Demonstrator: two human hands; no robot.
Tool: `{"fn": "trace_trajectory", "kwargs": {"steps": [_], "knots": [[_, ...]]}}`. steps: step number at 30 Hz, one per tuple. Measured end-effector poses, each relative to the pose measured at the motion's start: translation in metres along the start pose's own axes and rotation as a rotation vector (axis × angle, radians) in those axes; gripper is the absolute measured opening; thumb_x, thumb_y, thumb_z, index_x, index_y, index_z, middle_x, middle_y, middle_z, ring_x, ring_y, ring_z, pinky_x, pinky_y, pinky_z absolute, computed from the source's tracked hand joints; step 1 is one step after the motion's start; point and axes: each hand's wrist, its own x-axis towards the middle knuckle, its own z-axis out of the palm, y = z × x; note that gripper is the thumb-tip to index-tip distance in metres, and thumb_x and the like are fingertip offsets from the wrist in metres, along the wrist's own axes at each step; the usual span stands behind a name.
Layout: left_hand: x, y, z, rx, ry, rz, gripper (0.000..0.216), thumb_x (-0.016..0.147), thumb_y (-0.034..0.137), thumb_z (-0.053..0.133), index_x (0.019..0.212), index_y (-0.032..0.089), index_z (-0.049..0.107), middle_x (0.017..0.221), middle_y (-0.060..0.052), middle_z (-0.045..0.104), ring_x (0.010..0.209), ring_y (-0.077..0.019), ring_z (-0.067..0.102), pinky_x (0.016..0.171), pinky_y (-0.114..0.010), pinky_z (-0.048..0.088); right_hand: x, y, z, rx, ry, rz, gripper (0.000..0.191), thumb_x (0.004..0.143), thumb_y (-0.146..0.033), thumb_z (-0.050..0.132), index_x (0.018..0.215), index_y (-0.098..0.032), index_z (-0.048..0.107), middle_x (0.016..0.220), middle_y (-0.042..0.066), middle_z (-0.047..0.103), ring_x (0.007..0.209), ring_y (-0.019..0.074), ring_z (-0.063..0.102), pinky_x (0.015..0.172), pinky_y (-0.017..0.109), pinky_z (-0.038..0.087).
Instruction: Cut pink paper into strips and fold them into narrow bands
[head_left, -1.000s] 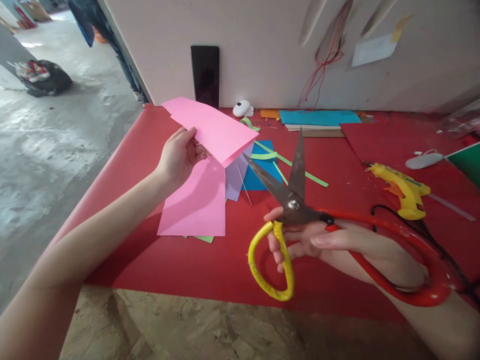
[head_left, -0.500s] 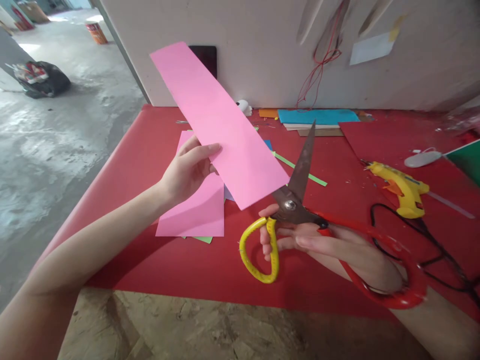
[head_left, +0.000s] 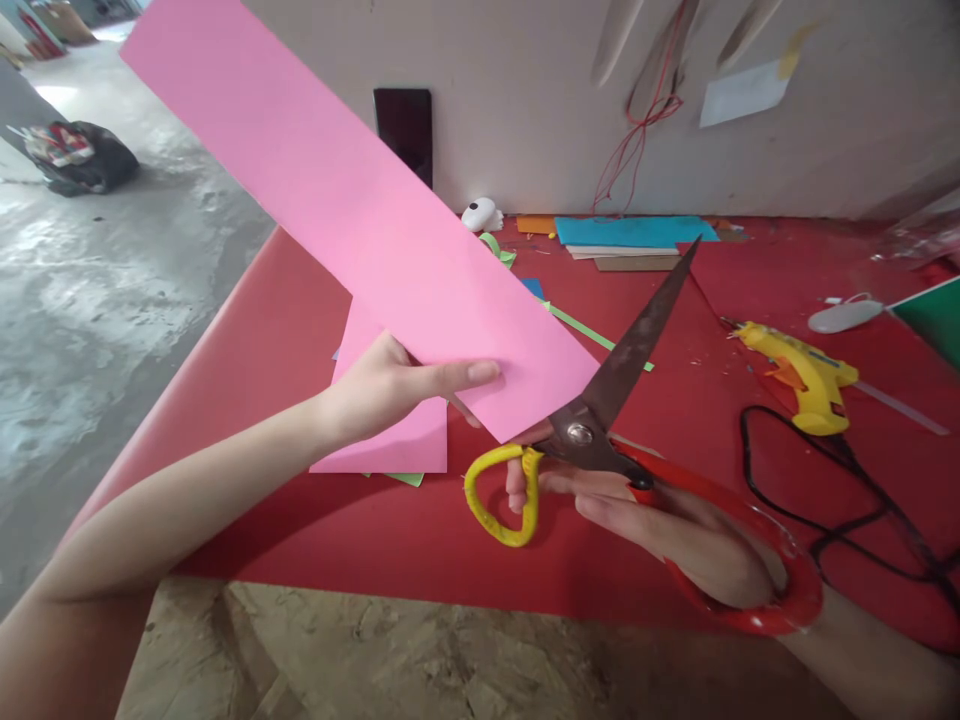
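Note:
My left hand point(head_left: 397, 385) pinches the near end of a long pink paper strip point(head_left: 345, 210), which slants up towards the upper left. My right hand point(head_left: 652, 515) grips large scissors point(head_left: 600, 430) with one yellow loop and one red loop. The dark blades stand apart at the strip's lower right corner; one blade points up to the right, the other is hidden under the paper. A second pink sheet point(head_left: 390, 440) lies flat on the red table cover point(head_left: 285, 330) below the strip.
A yellow glue gun point(head_left: 806, 375) with a black cord point(head_left: 840, 500) lies at the right. Blue and other coloured sheets point(head_left: 634, 235) are stacked by the wall, with green paper strips point(head_left: 592, 335) nearby. A dark phone point(head_left: 405, 125) leans on the wall. Concrete floor lies left.
The pink paper has unfolded into a long strip and risen towards the camera. The scissors moved in so their open blades meet the strip's lower corner.

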Motion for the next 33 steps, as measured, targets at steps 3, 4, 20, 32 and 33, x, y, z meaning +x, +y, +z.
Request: {"fn": "trace_trajectory", "kwargs": {"steps": [3,4,20,32,33], "knots": [[0.001,0.005,-0.009,0.046,-0.005,0.040,0.012,0.077,0.027,0.073,0.088,0.022,0.073,0.080,0.002,0.072,0.075,-0.0153,0.071,0.058,-0.019,0.060,0.000,-0.004,0.003,0.057,0.029,0.016,0.019,0.090,-0.025,0.050,0.099,-0.021,0.066,0.105,0.006,0.066,0.099,0.0132,0.064,0.092,0.030,0.053],[0.000,0.008,-0.012,0.066,-0.004,0.052,0.012,0.077,0.026,0.073,0.088,0.023,0.073,0.081,0.002,0.073,0.076,-0.0153,0.071,0.060,-0.019,0.060,0.000,-0.005,0.003,0.069,0.033,0.027,0.019,0.089,-0.024,0.050,0.100,-0.022,0.066,0.106,0.006,0.066,0.100,0.0132,0.064,0.091,0.029,0.053],[-0.003,0.025,-0.008,0.173,-0.041,-0.010,0.004,0.073,0.019,0.076,0.075,0.021,0.073,0.067,0.006,0.070,0.056,-0.0083,0.066,0.050,-0.014,0.060,-0.007,0.001,0.006,0.123,-0.039,0.030,0.028,0.092,-0.043,0.049,0.102,-0.024,0.067,0.105,0.006,0.056,0.104,0.0140,0.053,0.096,0.029,0.045],[-0.003,0.030,-0.010,0.216,-0.002,-0.097,0.010,0.067,0.025,0.080,0.068,0.018,0.073,0.060,0.003,0.068,0.048,-0.0100,0.063,0.046,-0.015,0.057,-0.005,0.005,0.019,0.150,0.035,-0.018,0.019,0.095,-0.042,0.044,0.103,-0.026,0.050,0.074,-0.002,0.045,0.061,0.0085,0.041,0.059,0.023,0.038],[-0.003,0.030,-0.010,0.222,-0.007,-0.085,0.010,0.067,0.026,0.080,0.069,0.018,0.073,0.060,0.002,0.068,0.048,-0.0101,0.063,0.045,-0.015,0.056,-0.006,0.005,0.020,0.152,0.047,-0.012,0.019,0.095,-0.041,0.043,0.104,-0.026,0.049,0.073,-0.002,0.044,0.060,0.0084,0.040,0.056,0.023,0.036]]}}
